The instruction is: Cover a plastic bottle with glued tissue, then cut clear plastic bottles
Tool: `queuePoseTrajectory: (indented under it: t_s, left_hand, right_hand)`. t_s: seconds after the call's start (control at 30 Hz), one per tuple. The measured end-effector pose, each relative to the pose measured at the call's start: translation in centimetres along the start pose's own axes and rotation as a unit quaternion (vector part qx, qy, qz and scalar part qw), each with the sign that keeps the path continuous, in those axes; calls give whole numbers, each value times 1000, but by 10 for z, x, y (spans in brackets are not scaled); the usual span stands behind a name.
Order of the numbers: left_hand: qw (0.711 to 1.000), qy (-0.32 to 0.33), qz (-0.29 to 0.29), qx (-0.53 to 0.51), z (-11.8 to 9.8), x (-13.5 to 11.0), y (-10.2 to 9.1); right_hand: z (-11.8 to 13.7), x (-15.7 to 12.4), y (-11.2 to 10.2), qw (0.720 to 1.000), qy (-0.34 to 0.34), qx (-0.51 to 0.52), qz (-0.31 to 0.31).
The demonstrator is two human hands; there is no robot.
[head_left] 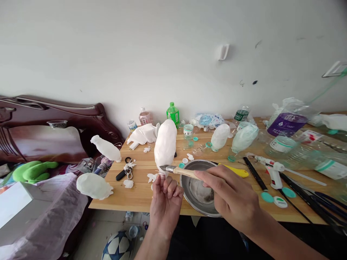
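Observation:
My left hand (166, 196) is closed around the narrow neck of a white-coated bottle (165, 142), which it holds upright with the rounded end on top. Between the thumb and fingers of my right hand (235, 195) is the wooden handle of a paintbrush (187, 172). The brush's dark bristles touch the lower part of the white coating, just above the neck. Below the brush and partly behind my right hand, a metal bowl (189, 202) holds cloudy liquid.
Two more white-coated bottles (93, 186) lie at the table's left edge. White sheets (143, 135) are stacked behind. To the right are a glue gun (273, 171), a yellow-handled tool (235, 171), scissors (329, 206) and several plastic bottles. A ball (118, 247) rests on the floor.

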State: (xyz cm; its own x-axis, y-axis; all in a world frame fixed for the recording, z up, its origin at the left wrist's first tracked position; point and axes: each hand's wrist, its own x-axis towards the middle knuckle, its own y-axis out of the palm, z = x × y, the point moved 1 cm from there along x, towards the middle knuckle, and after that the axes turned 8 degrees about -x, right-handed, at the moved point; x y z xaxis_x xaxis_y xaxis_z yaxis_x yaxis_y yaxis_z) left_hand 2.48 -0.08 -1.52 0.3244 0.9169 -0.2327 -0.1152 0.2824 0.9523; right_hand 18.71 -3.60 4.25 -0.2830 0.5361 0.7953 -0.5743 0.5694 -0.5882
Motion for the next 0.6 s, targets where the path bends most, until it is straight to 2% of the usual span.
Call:
queuePoseTrajectory:
  t_s: [0.17, 0.3, 0.47, 0.6]
  left_hand:
    - [999, -22, -21, -12, 2, 3, -7]
    - [999, -22, -25, -34, 4, 5, -10]
    - [998, -3, -31, -46, 9, 9, -8]
    - [999, 8, -43, -29, 12, 9, -7]
  right_hand:
    - [-8, -8, 13, 999, -4, -9, 40]
    - [-16, -20, 9, 999, 23, -15, 36]
    - [-29, -19, -4, 997, 49, -60, 10]
    - [-39, -2, -15, 992, 67, -83, -67]
